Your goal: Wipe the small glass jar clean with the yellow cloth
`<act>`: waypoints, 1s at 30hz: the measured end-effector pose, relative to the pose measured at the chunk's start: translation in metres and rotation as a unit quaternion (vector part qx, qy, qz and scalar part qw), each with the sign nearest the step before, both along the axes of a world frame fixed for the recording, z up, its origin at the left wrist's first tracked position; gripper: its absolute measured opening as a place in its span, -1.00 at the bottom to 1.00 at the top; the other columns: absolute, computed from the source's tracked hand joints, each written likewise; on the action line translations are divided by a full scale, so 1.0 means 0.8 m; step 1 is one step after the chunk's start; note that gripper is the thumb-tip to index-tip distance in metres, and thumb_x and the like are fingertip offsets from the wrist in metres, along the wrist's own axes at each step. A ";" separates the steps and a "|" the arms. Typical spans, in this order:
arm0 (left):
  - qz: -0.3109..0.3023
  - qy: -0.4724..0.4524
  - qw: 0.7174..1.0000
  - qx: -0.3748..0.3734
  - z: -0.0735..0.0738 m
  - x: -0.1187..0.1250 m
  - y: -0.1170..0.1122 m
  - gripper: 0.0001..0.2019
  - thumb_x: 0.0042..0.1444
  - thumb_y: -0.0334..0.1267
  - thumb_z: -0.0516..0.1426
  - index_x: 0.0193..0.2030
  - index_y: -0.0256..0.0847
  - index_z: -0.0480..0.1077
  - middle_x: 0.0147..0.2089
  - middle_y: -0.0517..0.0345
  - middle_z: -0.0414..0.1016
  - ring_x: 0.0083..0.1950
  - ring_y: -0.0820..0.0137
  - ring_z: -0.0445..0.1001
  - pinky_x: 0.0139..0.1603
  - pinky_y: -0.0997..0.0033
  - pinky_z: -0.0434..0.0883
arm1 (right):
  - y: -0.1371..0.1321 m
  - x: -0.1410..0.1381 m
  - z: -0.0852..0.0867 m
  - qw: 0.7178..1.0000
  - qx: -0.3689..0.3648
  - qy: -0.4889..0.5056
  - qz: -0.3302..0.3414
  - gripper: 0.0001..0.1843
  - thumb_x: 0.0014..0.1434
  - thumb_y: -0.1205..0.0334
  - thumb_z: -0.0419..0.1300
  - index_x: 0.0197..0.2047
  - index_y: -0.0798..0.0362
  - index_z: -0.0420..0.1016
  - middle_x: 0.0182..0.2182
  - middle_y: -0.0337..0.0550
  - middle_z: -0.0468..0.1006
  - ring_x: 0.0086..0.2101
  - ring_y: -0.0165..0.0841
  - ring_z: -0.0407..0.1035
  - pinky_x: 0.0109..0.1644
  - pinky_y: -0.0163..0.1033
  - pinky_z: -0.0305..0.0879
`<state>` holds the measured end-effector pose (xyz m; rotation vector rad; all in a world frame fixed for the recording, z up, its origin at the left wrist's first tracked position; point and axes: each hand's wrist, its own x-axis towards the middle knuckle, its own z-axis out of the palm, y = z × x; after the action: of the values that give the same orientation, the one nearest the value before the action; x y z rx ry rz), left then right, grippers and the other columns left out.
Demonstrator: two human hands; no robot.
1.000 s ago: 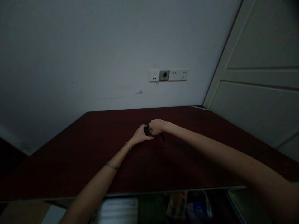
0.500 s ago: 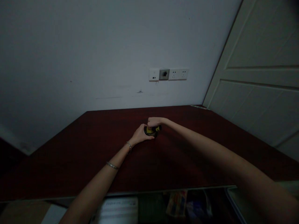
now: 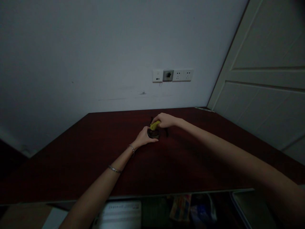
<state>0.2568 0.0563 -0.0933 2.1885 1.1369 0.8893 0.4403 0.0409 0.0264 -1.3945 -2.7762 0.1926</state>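
Observation:
My left hand point(image 3: 143, 137) is curled round a small dark round object point(image 3: 152, 134) that rests on the dark red table point(image 3: 95, 152). Just above it, my right hand point(image 3: 166, 121) pinches a small yellow piece point(image 3: 155, 125), lifted slightly off the round object. The room is dim, so I cannot make out what the two parts are. Two thin bracelets point(image 3: 114, 169) sit on my left forearm.
A row of wall sockets point(image 3: 172, 75) is on the white wall behind the table. A pale panelled door point(image 3: 262, 82) stands at the right. Below the table's near edge lie papers and coloured items point(image 3: 181, 208), dimly lit.
My right hand has risen and shifted right, drawing the yellow piece up off the dark round object. My left hand has stayed on the object.

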 end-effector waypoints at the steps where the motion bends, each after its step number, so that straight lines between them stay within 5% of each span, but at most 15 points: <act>1: 0.000 0.000 1.000 -0.002 0.001 0.000 0.000 -0.29 -0.35 0.07 0.36 -0.07 -0.24 0.26 -0.12 -0.01 0.43 -0.10 0.11 0.45 -0.15 0.21 0.37 | -0.006 0.001 -0.004 1.000 0.019 -0.015 0.015 -0.48 -0.01 0.41 0.09 0.04 -0.02 0.46 -0.13 -0.09 0.57 -0.15 -0.20 0.43 -0.17 -0.21 0.25; 8: 0.000 -0.002 1.000 -0.003 0.000 0.003 0.000 -0.30 -0.35 -0.01 0.38 -0.07 -0.27 0.25 -0.08 -0.05 0.42 -0.08 0.11 0.44 -0.14 0.22 0.37 | -0.028 0.009 -0.036 0.984 0.071 -0.123 0.108 -0.40 0.05 0.42 0.14 0.18 -0.09 0.31 -0.03 0.00 0.51 -0.05 -0.13 0.32 -0.18 -0.19 0.21; 14: 0.001 0.007 1.000 -0.003 -0.003 0.003 0.003 -0.30 -0.35 0.03 0.37 -0.09 -0.24 0.24 -0.13 0.02 0.42 -0.11 0.14 0.43 -0.19 0.25 0.36 | -0.023 -0.004 -0.039 0.981 0.058 -0.164 0.084 -0.61 0.14 0.41 0.10 0.04 0.03 0.44 -0.07 0.04 0.53 -0.04 -0.13 0.35 -0.12 -0.16 0.24; 18: -0.006 0.010 1.000 -0.001 -0.002 0.003 0.004 -0.33 -0.35 0.07 0.36 -0.13 -0.22 0.24 -0.20 0.08 0.42 -0.17 0.18 0.43 -0.24 0.29 0.35 | -0.018 -0.029 -0.038 0.984 0.005 -0.175 0.016 -0.73 0.09 0.28 0.22 -0.13 0.19 0.51 -0.14 0.14 0.53 -0.12 -0.10 0.43 -0.13 -0.12 0.32; 23: -0.012 0.007 1.000 0.002 -0.002 0.002 0.006 -0.32 -0.36 0.09 0.36 -0.14 -0.22 0.24 -0.20 0.09 0.42 -0.15 0.17 0.43 -0.25 0.30 0.34 | -0.001 -0.049 -0.030 0.977 -0.114 -0.165 -0.068 -0.66 0.22 0.14 0.15 0.01 0.14 0.37 -0.07 -0.05 0.45 -0.15 -0.28 0.42 -0.10 -0.07 0.40; 30: -0.013 0.000 1.000 0.003 -0.002 0.003 0.005 -0.33 -0.35 0.09 0.36 -0.14 -0.23 0.26 -0.18 0.06 0.42 -0.13 0.15 0.43 -0.20 0.26 0.36 | 0.023 -0.043 -0.019 0.956 -0.256 -0.046 -0.137 -0.65 0.24 0.15 0.13 0.05 0.11 0.34 -0.02 -0.06 0.42 -0.12 -0.27 0.40 -0.09 -0.05 0.40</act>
<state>0.2588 0.0604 -0.0951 2.2038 1.1041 0.8826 0.4057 0.0597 0.0115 -1.9151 -2.6690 0.9106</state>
